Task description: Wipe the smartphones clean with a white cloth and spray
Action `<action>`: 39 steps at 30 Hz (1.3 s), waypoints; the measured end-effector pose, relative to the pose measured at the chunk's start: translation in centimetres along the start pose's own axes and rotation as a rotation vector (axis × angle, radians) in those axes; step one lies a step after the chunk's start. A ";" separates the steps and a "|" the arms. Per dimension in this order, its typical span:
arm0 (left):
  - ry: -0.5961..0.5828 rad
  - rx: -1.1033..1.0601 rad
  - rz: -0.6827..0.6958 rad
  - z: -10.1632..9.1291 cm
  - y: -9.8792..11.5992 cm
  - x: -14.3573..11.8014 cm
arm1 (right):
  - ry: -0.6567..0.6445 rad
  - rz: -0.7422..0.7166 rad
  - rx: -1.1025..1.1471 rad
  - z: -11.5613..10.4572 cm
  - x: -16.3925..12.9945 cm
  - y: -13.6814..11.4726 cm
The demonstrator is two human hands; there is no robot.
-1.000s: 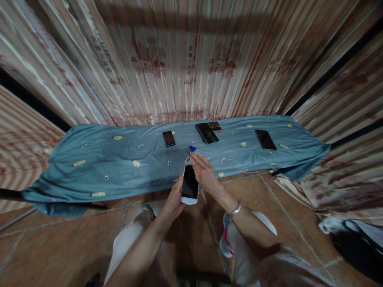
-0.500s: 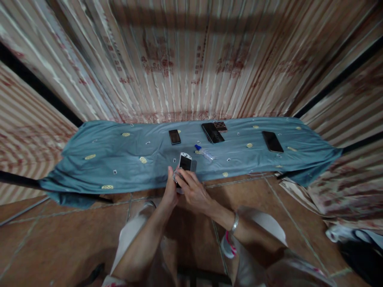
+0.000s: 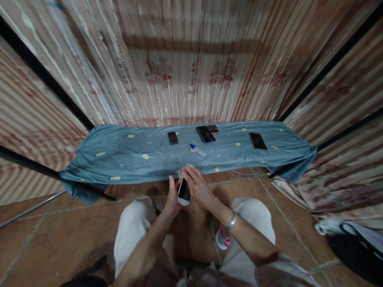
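Note:
A white-framed phone [image 3: 183, 192] with a dark screen is held upright between both hands, just in front of the near edge of a blue-grey cloth [image 3: 134, 153]. My left hand [image 3: 172, 195] grips the phone's left side from below. My right hand [image 3: 196, 186] covers its top and right side, with a small whitish piece at the fingertips. A silver bracelet sits on my right wrist. A small clear bottle with a blue cap [image 3: 197, 150] lies on the cloth just beyond my hands.
Three dark phones lie on the cloth: a small one [image 3: 172, 138], a larger one [image 3: 205, 134] beside a patterned case [image 3: 213, 128], and one at the right [image 3: 257, 141]. Striped curtains hang behind and at both sides. A dark bag [image 3: 353, 249] lies on the tiled floor at right.
The phone came down from being raised over the cloth to the cloth's near edge, then back toward my lap. My right hand shifted from its top to wrapping its upper side.

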State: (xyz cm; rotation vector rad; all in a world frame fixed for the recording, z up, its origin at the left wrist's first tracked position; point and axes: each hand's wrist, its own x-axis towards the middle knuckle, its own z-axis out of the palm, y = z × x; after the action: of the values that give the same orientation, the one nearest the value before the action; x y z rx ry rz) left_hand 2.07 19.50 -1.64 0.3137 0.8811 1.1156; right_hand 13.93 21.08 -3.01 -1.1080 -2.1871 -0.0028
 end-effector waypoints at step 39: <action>0.018 0.087 0.193 -2.3 -4.3 -15.2 | 0.052 0.292 0.451 -6.3 -4.9 -6.2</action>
State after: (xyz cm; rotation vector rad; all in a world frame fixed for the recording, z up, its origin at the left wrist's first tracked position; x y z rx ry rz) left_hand 0.76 3.82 1.18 0.4688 0.9312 1.2612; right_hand 15.11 11.82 0.83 -1.1303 -1.8344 0.5546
